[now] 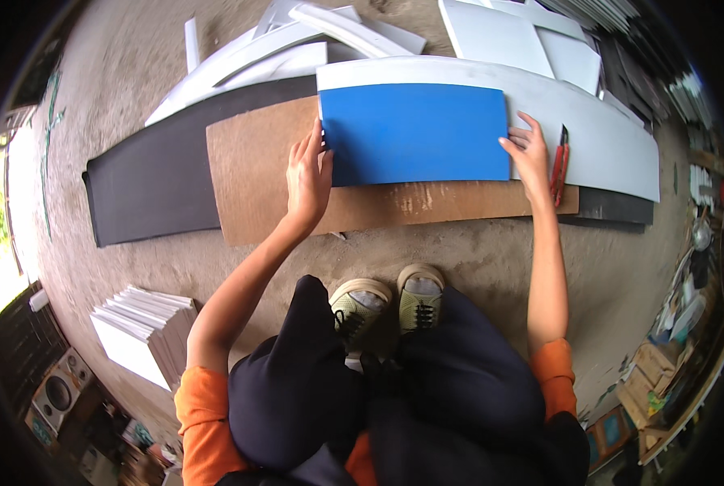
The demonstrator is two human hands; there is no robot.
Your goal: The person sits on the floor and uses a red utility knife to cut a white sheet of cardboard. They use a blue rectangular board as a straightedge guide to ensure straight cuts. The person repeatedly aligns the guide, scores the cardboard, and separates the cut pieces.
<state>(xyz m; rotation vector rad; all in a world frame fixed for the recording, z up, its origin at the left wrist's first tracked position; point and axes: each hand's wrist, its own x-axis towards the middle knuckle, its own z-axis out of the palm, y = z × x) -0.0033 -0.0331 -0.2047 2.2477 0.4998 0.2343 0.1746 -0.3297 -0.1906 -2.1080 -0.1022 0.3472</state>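
A blue rectangular sheet (414,134) lies over the left part of a long white sheet (605,138), its long sides running left to right. My left hand (307,176) is at the blue sheet's left edge, fingers pointing away from me and thumb by the edge. At the right edge, my right hand (529,154) has its thumb and bent fingers on the blue sheet, with the index finger lifted. Just right of that hand, a red utility knife (560,166) rests on the white sheet, its dark tip pointing away.
Beneath lie a brown board (256,178) and a black sheet (155,190). White offcuts (289,40) are heaped beyond, with more white pieces (499,36) at far right. A stack of white panels (143,332) stands left of my shoes (362,304). Wooden pieces (649,377) lie at right.
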